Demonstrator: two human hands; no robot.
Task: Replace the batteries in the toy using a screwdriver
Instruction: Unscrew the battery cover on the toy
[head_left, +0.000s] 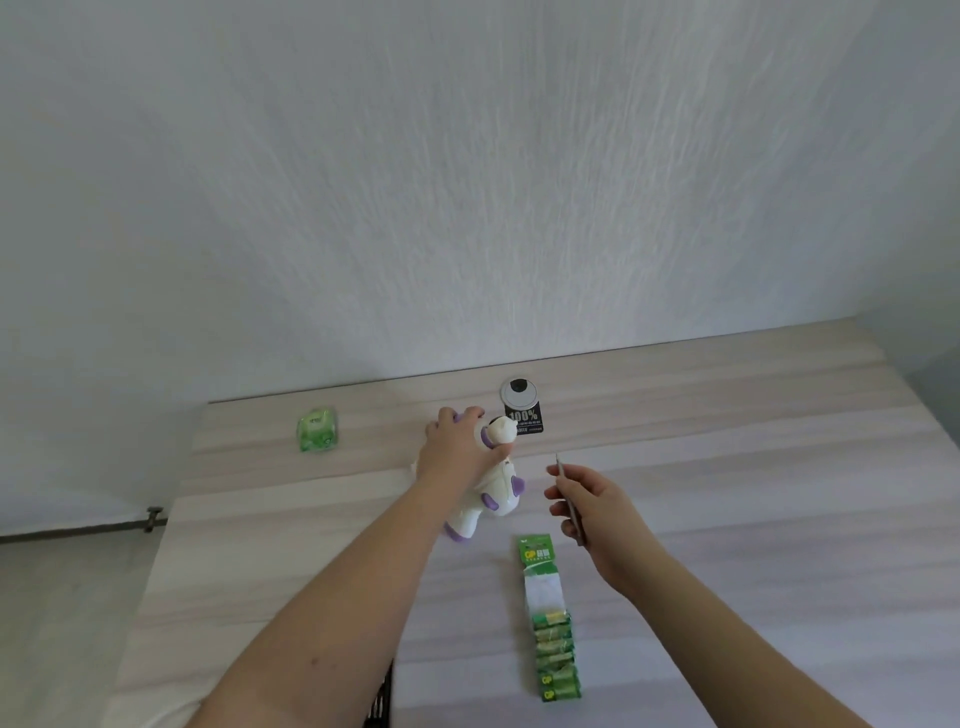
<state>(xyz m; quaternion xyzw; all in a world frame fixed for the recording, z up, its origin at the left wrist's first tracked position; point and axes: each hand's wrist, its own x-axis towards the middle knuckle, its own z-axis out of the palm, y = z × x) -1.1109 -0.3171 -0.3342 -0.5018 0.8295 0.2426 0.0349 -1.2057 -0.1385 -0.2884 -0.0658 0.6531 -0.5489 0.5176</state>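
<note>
Looking down from your head camera: 1 view only. Your left hand (457, 447) wraps over the top of the toy (488, 493), a white figure with purple patches, lying tilted on the pale wood-grain table (753, 519) near its middle. Fingers curl over the toy's far end; the thumb side presses against its body. Your right hand (592, 506) hovers just right of the toy, apart from it, pinching a thin metal screwdriver (569, 496) whose tip points up and away from you. The handle end is hidden under the palm.

A strip of green batteries (548, 618) in packaging lies on the table nearer you, below the right hand, running lengthwise toward you. A small green packet (318, 429) sits well left of the toy. A round grey cable cap (517, 392) and a black tag (525, 420) reading "100%" sit just behind the toy, by the white wall (467, 182).
</note>
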